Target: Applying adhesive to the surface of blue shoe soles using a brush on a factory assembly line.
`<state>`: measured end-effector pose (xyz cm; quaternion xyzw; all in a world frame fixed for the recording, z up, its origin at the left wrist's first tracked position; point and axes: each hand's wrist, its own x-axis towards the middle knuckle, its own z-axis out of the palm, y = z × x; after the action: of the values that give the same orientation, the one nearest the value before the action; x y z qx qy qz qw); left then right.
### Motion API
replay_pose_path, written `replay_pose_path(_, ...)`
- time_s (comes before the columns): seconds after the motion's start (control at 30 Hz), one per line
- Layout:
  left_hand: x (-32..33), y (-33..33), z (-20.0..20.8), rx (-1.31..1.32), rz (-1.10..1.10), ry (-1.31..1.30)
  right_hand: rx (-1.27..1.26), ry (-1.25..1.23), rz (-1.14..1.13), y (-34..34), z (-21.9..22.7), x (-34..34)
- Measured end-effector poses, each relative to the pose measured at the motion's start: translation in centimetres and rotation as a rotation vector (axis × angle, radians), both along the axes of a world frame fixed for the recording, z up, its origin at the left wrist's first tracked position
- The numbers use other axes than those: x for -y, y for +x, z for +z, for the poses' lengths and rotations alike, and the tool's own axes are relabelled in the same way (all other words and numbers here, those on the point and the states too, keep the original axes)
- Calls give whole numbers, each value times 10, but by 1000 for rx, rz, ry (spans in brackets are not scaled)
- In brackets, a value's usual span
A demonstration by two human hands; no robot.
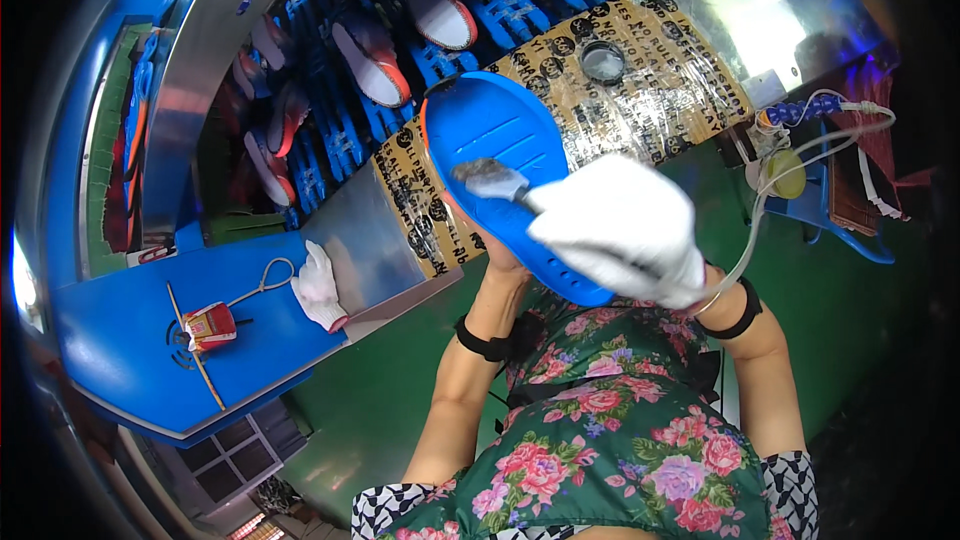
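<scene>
A blue shoe sole (pixel 505 125) with an orange edge on its left side is held up in front of me, its ridged inside facing me. My bare left hand (pixel 503 253) grips it from below and behind; most of its fingers are hidden by the sole. In a white glove, my right hand (pixel 620 225), blurred by motion, is closed around a brush (pixel 490 178). The brush's dark bristles lie over the inside of the sole; I cannot tell whether they touch it. A thin clear hose (pixel 750 240) runs to my right wrist.
Beyond the sole, a rack of blue holders (pixel 340 130) carries several shoe uppers (pixel 370 65). A taped cardboard-covered ledge (pixel 660 70) has a small round cup (pixel 602 62) set in it. On the blue table (pixel 120 340) lie a white glove (pixel 317 290) and a red box (pixel 208 326).
</scene>
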<state>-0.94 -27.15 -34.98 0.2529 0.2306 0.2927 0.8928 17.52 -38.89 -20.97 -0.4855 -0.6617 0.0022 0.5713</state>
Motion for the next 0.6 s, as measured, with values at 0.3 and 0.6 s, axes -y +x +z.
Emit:
replay_pose_path(0.3,-5,17,36,48,-168,24,-181,-93,54,-7,-8,7)
replay_pose_path(0.6,-17,37,65,463,-374,14,-192,-86,67,-6,-13,12)
